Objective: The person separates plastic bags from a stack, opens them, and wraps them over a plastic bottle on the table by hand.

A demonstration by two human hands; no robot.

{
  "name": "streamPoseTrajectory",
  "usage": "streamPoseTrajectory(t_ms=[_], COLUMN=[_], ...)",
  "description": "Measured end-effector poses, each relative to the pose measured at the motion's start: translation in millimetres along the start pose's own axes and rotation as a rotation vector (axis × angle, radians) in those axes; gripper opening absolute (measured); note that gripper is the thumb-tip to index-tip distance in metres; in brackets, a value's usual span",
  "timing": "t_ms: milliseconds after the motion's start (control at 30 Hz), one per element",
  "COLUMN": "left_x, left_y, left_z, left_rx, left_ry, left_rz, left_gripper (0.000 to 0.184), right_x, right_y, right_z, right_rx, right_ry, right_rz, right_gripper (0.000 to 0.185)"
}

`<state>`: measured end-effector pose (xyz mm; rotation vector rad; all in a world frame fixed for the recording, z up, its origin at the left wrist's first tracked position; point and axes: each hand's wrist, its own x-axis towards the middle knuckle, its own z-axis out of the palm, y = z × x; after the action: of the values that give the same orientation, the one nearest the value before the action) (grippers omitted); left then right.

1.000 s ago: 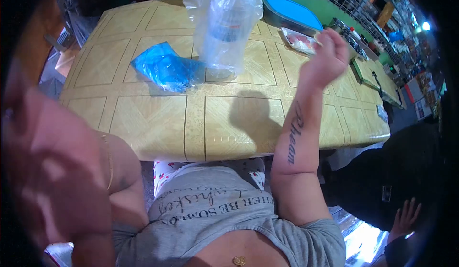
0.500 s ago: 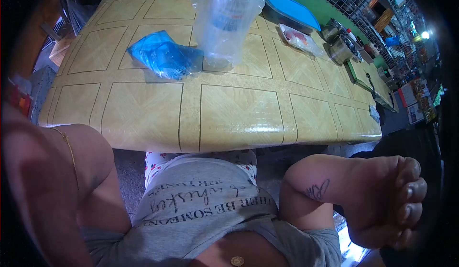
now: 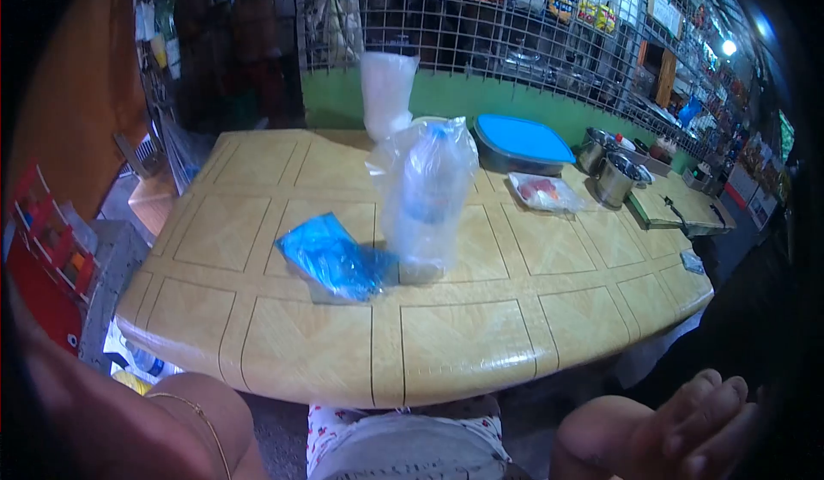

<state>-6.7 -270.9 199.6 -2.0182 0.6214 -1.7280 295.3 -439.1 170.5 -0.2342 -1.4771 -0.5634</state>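
Observation:
My right hand is raised at the lower right edge, its fingers loosely bent and slightly apart, with nothing visible in them. My left arm, with a thin gold chain on it, fills the lower left corner; its hand is out of view. Neither arm touches the table. On the table, a large clear bottle stands upright, covered by a transparent plastic bag. A crumpled blue plastic bag lies just left of it.
A blue-lidded container, a wrapped tray of meat, metal pots and a green-edged board are along the right back. A white plastic stack stands behind the bottle. Wire mesh rises beyond. A dark-clothed person is at right.
The view has tilted up, showing more of the mesh wall. My right hand has swung from over the table down to the lower right. The bottle and blue bag have stayed put.

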Motion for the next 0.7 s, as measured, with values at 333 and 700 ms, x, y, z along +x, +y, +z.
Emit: streamPoseTrajectory(t_ms=[333, 700], left_x=[1, -2], left_y=[-18, -31], left_z=[20, 21], left_rx=[0.026, 0.046], left_ry=[0.051, 0.077], left_rz=[0.067, 0.057], left_gripper=[0.020, 0.019], right_x=[1, -7], right_y=[13, 29], right_z=[28, 53], right_rx=[0.078, 0.072], right_ry=[0.019, 0.070], right_rz=[-0.188, -0.278], right_gripper=[0.031, 0.038])
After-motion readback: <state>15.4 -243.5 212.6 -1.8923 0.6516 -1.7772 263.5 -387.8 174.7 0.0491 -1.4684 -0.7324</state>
